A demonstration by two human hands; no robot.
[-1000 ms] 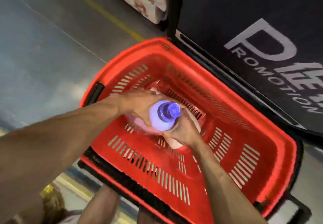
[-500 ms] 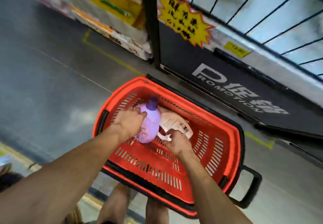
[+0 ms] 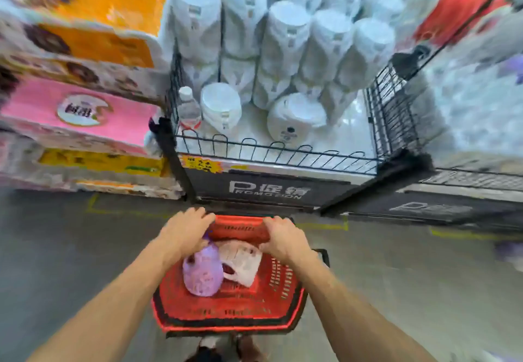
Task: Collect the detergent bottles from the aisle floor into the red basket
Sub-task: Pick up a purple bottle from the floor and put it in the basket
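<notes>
The red basket (image 3: 226,319) stands on the aisle floor in front of me. Two detergent bottles lie inside it side by side: a purple bottle (image 3: 202,275) on the left and a pale pink bottle (image 3: 240,262) to its right. My left hand (image 3: 185,230) hovers over the purple bottle's cap end near the basket's far wall, fingers spread and relaxed. My right hand (image 3: 285,238) is above the pink bottle's far end, fingers loosely bent, holding nothing that I can make out. The frame is blurred.
Just beyond the basket stands a black wire promotion bin (image 3: 268,161) full of white wrapped packs. Stacked orange and pink cartons (image 3: 79,112) fill the left. A second wire bin (image 3: 467,183) is at the right. Grey floor (image 3: 70,262) lies on both sides.
The view has tilted up from the basket to the display bins. Both hands have let go of the bottles and lifted toward the basket's far wall; the purple bottle now lies in the basket.
</notes>
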